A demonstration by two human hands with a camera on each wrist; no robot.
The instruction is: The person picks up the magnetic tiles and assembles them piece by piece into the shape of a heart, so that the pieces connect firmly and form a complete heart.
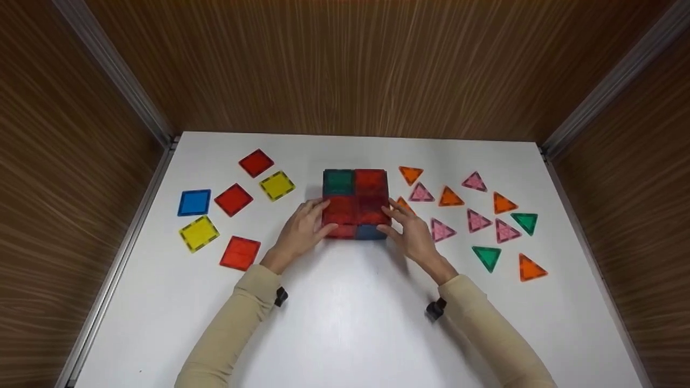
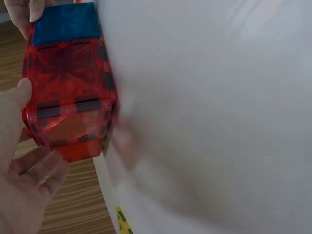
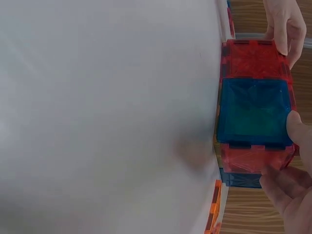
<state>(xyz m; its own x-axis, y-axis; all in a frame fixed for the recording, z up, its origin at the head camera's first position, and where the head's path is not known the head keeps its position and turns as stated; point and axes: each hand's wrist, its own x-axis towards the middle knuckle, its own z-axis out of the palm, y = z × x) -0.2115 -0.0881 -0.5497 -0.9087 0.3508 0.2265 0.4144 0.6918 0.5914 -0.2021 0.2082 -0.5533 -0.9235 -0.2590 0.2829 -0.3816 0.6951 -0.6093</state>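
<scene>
A box built from square magnetic tiles (image 1: pixel 356 196) stands on the white table, with green, red and dark tiles on top. Its near side shows a red tile (image 2: pixel 66 70) beside a blue tile (image 3: pixel 253 111). My left hand (image 1: pixel 299 230) holds the box's left side, thumb at the front edge and fingers along the side. On the right side, my right hand (image 1: pixel 414 233) grips it the same way, its thumb against the blue tile's edge. Parts of the far side are hidden.
Loose square tiles lie on the left, among them a blue one (image 1: pixel 194 202) and a yellow one (image 1: pixel 277 186). Several triangular tiles, such as a green one (image 1: pixel 487 258) and an orange one (image 1: pixel 531 268), are scattered on the right. Wood-grain panels (image 1: pixel 345 70) surround the table.
</scene>
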